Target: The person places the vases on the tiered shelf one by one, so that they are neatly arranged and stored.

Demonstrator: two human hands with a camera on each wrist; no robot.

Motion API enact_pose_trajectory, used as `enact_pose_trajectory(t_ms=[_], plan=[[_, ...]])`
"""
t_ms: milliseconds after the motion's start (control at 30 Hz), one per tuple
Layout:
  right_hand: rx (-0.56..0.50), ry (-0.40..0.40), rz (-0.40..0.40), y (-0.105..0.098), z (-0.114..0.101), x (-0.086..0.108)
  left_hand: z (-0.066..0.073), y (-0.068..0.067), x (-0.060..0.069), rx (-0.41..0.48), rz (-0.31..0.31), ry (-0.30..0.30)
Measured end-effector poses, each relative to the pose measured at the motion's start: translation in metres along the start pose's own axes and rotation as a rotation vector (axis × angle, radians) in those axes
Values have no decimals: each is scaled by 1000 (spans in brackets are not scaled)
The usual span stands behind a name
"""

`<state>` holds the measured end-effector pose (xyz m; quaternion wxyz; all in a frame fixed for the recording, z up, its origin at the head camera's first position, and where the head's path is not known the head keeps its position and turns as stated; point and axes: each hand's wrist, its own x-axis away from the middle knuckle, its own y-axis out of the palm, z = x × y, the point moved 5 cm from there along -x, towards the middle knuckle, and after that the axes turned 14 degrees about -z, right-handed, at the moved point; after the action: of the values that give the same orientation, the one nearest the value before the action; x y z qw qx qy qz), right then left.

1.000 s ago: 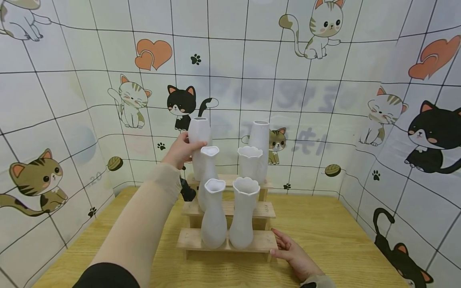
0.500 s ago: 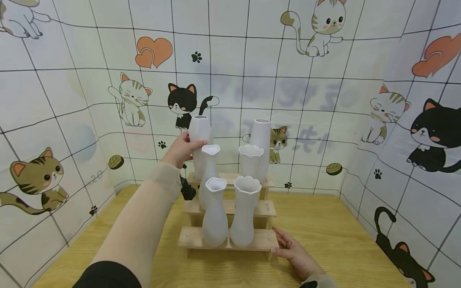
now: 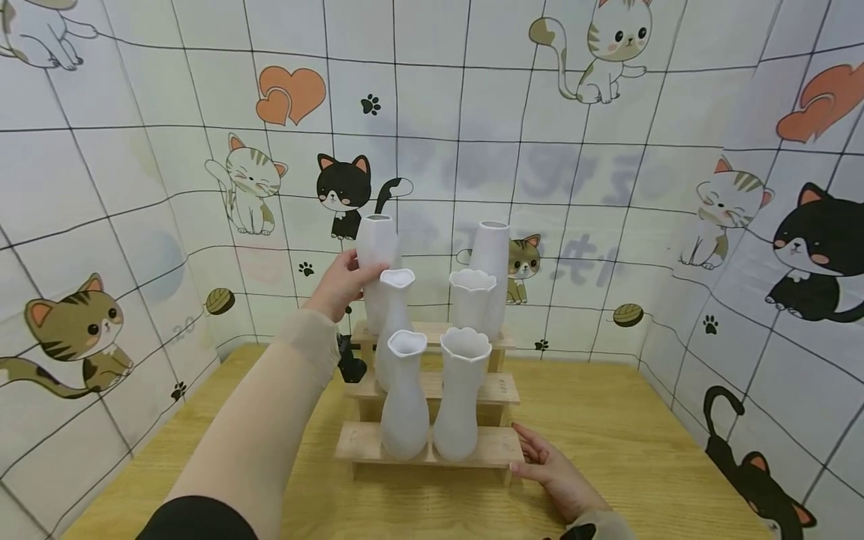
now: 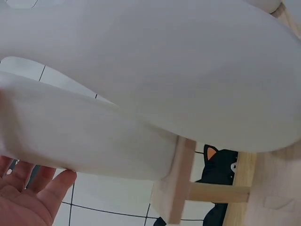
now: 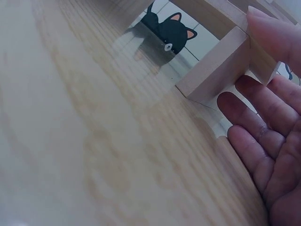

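Note:
A three-tier wooden stand (image 3: 496, 448) carries several white vases, two on each step. On the top step at the left, my left hand (image 3: 340, 285) holds the tall back-left vase (image 3: 378, 236), thumb across its front; the fingers behind it are partly hidden. In the left wrist view, fingertips (image 4: 61, 183) touch this vase (image 4: 94, 129), whose base stands on the top board. A wavy-rimmed vase (image 4: 197, 70) fills the foreground there. My right hand (image 3: 556, 476) grips the right end of the lowest step, thumb at its front corner. In the right wrist view, fingers (image 5: 254, 110) bend beside the stand's leg (image 5: 216, 66).
Two ruffled-rim vases, one on the left (image 3: 405, 405) and one on the right (image 3: 459, 397), stand on the bottom step. Behind are a scalloped vase (image 3: 471, 300) and a straight tall one (image 3: 496, 247). Cat-printed walls (image 3: 432, 97) enclose the wooden table (image 3: 587, 405).
The whole scene shifts slightly up and right in the head view. Both hands keep their places on the vase and the stand, and no vase visibly moves on its step.

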<state>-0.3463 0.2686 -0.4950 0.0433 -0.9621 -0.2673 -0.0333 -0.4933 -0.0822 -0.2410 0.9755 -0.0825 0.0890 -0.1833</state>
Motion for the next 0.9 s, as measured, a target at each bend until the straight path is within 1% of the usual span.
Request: enact_pose_trajectory(t_ms=[100, 200, 300, 400, 467, 600, 733, 833, 900], plan=[[3, -4, -7, -1, 0, -1, -6, -2, 5, -6, -10, -3], [5, -10, -14, -4, 0, 0, -16, -5, 11, -38, -4, -31], [9, -18, -24, -7, -1, 0, -28, -9, 18, -71, -3, -55], [18, -20, -26, -9, -4, 1, -43, -13, 24, -63, -4, -64], [3, -25, -20, -10, -7, 2, -52, -14, 29, -50, -11, -64], [-53, -10, 46, -14, -10, 6, -71, -14, 42, -18, -17, -63], [-106, 2, 118, -21, -14, 6, -88, -11, 51, 14, -28, -63], [-117, 5, 134, -25, -16, 6, -106, -10, 57, 41, -37, -81], [-114, 10, 148, -29, -17, 6, -120, -10, 61, 56, -33, -95]])
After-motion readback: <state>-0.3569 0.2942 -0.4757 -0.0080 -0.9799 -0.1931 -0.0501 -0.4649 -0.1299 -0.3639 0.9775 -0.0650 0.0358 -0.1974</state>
